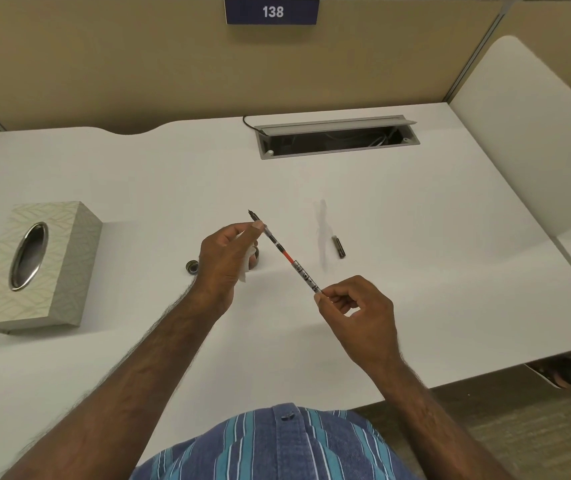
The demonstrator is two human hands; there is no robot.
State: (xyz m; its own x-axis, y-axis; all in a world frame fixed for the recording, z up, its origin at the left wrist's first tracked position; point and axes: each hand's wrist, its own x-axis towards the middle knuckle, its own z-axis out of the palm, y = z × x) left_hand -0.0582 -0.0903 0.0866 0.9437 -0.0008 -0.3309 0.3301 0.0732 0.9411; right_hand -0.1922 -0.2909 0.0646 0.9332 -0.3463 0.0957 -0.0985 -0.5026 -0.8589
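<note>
The number 138 stands in white figures on a dark blue sign (272,11) fixed at the top of the tan partition (138,64) behind the desk (173,174). The pen (291,259) carries black print on its pale barrel, too small and blurred to read.

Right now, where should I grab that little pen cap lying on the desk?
Pinch the pen cap across its middle, coming straight down from above. It lies flat on the desk, a short narrow tube with bare desk on both long sides, so a grip there probably won't roll or tip it.
</note>
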